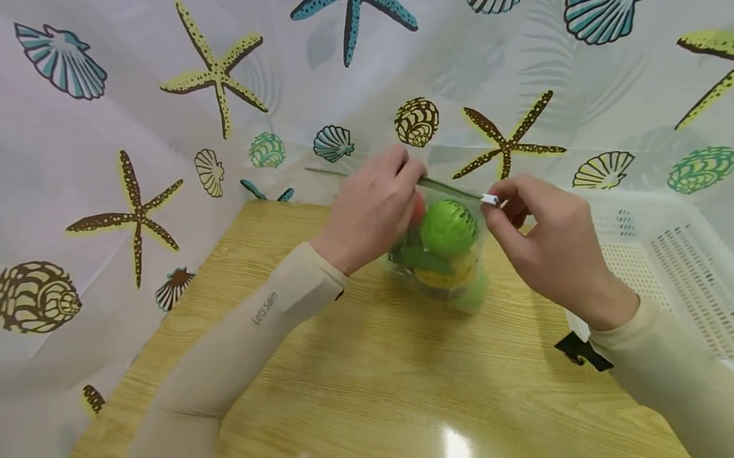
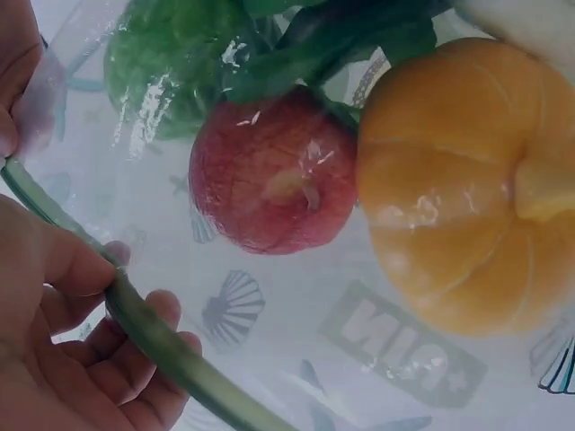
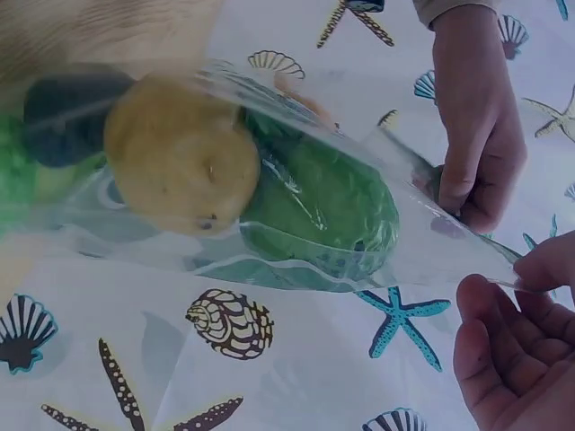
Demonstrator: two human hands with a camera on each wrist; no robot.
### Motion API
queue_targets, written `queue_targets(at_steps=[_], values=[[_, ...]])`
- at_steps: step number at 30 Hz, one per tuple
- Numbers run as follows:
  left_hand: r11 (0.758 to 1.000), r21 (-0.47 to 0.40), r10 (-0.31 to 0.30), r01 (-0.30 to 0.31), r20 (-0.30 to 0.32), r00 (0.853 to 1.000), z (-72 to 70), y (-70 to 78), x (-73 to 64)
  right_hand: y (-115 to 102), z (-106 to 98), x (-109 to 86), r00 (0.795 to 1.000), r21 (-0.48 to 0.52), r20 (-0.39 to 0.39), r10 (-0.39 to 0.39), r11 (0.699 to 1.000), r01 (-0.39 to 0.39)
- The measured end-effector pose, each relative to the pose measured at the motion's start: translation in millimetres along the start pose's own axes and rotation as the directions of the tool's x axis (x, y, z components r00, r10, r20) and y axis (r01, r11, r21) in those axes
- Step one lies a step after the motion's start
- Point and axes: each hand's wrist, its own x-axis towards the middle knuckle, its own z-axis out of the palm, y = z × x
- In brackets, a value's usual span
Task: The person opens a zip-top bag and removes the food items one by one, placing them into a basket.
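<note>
A clear plastic zip bag point(image 1: 473, 241) hangs upright over the table, filled with toy-like fruit and vegetables. Its green closure strip point(image 2: 189, 359) runs along the top edge. My left hand point(image 1: 372, 204) pinches that strip near its middle. At the strip's right end, the thumb and fingers of my right hand point(image 1: 551, 247) pinch a small white slider point(image 1: 490, 200). Inside the bag show a green ball-shaped piece point(image 1: 448, 227), a red apple-like fruit point(image 2: 274, 175), an orange pumpkin point(image 2: 449, 189), a tan potato-like piece point(image 3: 180, 153) and a long green piece point(image 3: 323, 211).
On the right stands a white perforated plastic basket point(image 1: 710, 239), partly behind my right forearm. The wooden table point(image 1: 375, 387) meets a white curtain point(image 1: 310, 87) printed with shells and starfish at its back and left edges.
</note>
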Motion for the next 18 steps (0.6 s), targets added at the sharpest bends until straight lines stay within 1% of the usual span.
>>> queue_targets(at_steps=[2,5,7,9,11,18], values=[[0.999,-0.046,-0.018,0.017,-0.006,1.0,-1.3,-3.5,8.6,0.0,-2.1,7.4,0.999,0.024,-0.019,0.044,0.999,-0.044],[0.992,-0.118,-0.04,0.037,-0.017,0.999,-0.6,-7.6,19.1,1.3,-2.2,14.9,0.992,0.075,-0.052,0.116,0.991,-0.112],[0.987,-0.154,-0.049,0.049,0.0,0.999,2.1,-8.9,22.8,3.2,-1.0,16.2,0.986,0.098,-0.055,0.155,0.984,-0.149],[0.981,-0.183,-0.054,0.058,0.025,0.998,6.4,-9.4,23.2,5.7,1.1,15.0,0.982,0.111,-0.052,0.184,0.978,-0.178],[0.978,-0.198,-0.052,0.061,0.049,0.997,11.5,-8.9,22.0,8.7,2.4,12.4,0.979,0.114,-0.044,0.197,0.975,-0.191],[0.981,-0.195,0.009,0.004,0.064,0.998,25.9,-1.4,16.1,15.8,4.7,0.1,0.974,0.1,-0.01,0.224,0.97,-0.222]])
